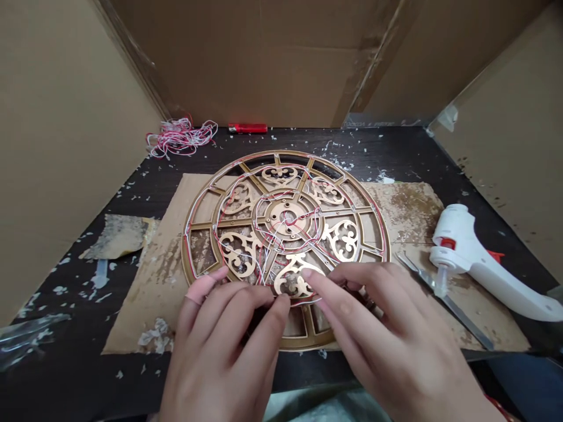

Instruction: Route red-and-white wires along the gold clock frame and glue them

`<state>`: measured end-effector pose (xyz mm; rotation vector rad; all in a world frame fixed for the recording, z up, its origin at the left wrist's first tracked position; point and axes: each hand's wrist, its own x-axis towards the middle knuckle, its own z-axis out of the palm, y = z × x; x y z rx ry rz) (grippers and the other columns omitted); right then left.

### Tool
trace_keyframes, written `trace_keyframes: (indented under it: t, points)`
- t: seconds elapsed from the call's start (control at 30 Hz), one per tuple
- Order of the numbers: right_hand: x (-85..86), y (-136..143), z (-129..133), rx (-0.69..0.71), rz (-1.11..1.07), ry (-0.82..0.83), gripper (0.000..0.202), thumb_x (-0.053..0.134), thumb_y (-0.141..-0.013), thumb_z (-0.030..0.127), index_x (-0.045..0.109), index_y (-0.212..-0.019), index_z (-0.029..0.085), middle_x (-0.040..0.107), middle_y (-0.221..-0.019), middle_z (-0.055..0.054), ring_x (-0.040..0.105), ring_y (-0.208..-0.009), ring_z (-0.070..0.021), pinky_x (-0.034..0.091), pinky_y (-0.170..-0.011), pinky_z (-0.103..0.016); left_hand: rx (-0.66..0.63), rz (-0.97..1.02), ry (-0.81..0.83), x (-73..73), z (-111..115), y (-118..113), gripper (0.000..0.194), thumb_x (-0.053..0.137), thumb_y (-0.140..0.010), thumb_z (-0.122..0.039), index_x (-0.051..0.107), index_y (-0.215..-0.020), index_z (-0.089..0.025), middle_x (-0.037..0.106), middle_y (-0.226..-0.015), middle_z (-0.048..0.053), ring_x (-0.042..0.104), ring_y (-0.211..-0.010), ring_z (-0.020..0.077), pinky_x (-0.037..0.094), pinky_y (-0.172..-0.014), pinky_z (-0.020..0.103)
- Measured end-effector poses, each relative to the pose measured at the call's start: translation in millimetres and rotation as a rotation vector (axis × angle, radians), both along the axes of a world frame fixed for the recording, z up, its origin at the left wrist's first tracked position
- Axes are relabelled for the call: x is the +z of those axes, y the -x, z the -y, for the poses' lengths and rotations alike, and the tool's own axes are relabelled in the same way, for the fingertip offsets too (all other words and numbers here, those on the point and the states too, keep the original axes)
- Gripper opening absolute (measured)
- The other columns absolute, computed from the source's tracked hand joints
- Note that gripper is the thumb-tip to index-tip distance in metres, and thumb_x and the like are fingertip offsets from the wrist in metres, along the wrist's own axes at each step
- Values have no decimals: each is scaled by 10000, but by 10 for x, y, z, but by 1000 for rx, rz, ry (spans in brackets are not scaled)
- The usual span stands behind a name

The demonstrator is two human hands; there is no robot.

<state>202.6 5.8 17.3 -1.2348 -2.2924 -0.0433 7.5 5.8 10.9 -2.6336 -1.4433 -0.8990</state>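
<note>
A round gold openwork frame [372, 210] with scroll ornaments lies on a cardboard sheet. Thin red and white wires [261, 264] run along its rings and cross around its centre. Over the near left of the frame, my left hand [229, 328] has its thumb and forefinger pinched together at the wire on the middle ring. My right hand [382, 322] is closed at the same ring, just to the right, with the forefinger tip over the near scroll ornament [290, 278] and the thumb by the wire. My fingers hide part of the wire between them.
A white glue gun [497, 264] and metal tweezers [461, 322] lie on the right of the cardboard sheet [141, 310]. At the back are a tangled wire bundle [180, 138] and a red lighter [247, 128]. A stained pad [118, 234] is left. Cardboard walls [246, 58] enclose the table.
</note>
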Motion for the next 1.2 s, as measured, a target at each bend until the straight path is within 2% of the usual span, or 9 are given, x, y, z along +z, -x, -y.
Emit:
trace_keyframes:
  t: [0.1, 0.2, 0.27, 0.4, 0.63, 0.77, 0.93, 1.03, 1.2]
  points:
    - [-7, -19, 20, -11, 14, -20, 238, 535, -883, 81, 636, -1099, 93, 540, -864, -75, 470, -751, -171, 415, -644, -315, -27, -42, 13, -6, -17, 10, 312, 590, -771, -65, 648, -1032, -225, 643, -924, -5, 566, -896, 146, 349, -1010, 396]
    - [-18, -18, 43, -12, -13, -14, 157, 532, -889, 97, 641, -1002, 88, 550, -886, -77, 489, -771, -169, 416, -658, -313, 24, 0, 1, -7, -28, -21, 258, 583, -781, -70, 667, -981, -209, 648, -875, 0, 559, -868, 147, 353, -999, 393]
    - [-41, 6, 62, -24, -36, -17, 155, 522, -901, 109, 635, -1006, 97, 561, -924, -77, 508, -807, -169, 423, -694, -307, 49, 24, -22, -6, -19, -38, 234, 565, -787, -61, 676, -941, -196, 654, -848, 2, 561, -843, 147, 363, -983, 389]
    - [-92, 79, 105, -79, -74, -79, 182, 485, -914, 100, 635, -1016, 88, 593, -928, -83, 539, -844, -183, 431, -750, -314, 8, -54, -29, -21, 40, -11, 293, 525, -798, -69, 648, -1033, -193, 675, -916, 2, 572, -884, 159, 314, -1016, 444]
    - [-85, 136, 168, -122, -70, -11, 197, 536, -881, 82, 638, -1050, 83, 622, -935, -99, 542, -868, -202, 451, -756, -329, 3, -66, -57, -57, 94, 34, 320, 504, -795, -70, 622, -1070, -183, 694, -965, 3, 618, -920, 160, 260, -1094, 500]
    - [-108, 166, 166, -146, -76, -33, 189, 560, -875, 100, 660, -1034, 83, 650, -918, -97, 548, -855, -201, 432, -762, -340, 32, -33, -49, -43, 84, -42, 203, 515, -854, -265, 624, -1025, -264, 686, -905, -13, 634, -919, 165, 381, -1047, 460]
    - [-116, 182, 146, -138, -15, -78, 167, 534, -906, 139, 676, -991, 113, 703, -886, -55, 583, -826, -187, 382, -782, -357, 43, 42, -25, -27, 73, -178, 243, 499, -863, -423, 628, -995, -265, 680, -879, 10, 632, -955, 188, 444, -991, 447]
    - [-107, 183, 150, -131, -19, -86, 172, 512, -918, 140, 665, -991, 109, 719, -907, -43, 614, -846, -182, 379, -810, -356, 43, 42, -45, -30, 63, -196, 217, 508, -865, -385, 634, -984, -255, 693, -887, 8, 635, -960, 186, 422, -1011, 443]
    - [-89, 190, 186, -159, -20, -74, 194, 497, -885, 97, 641, -1013, 115, 728, -925, -24, 637, -860, -178, 372, -819, -345, 9, -79, -126, -56, 97, -176, 196, 537, -834, -143, 640, -999, -171, 721, -968, 3, 646, -895, 140, 316, -1073, 390]
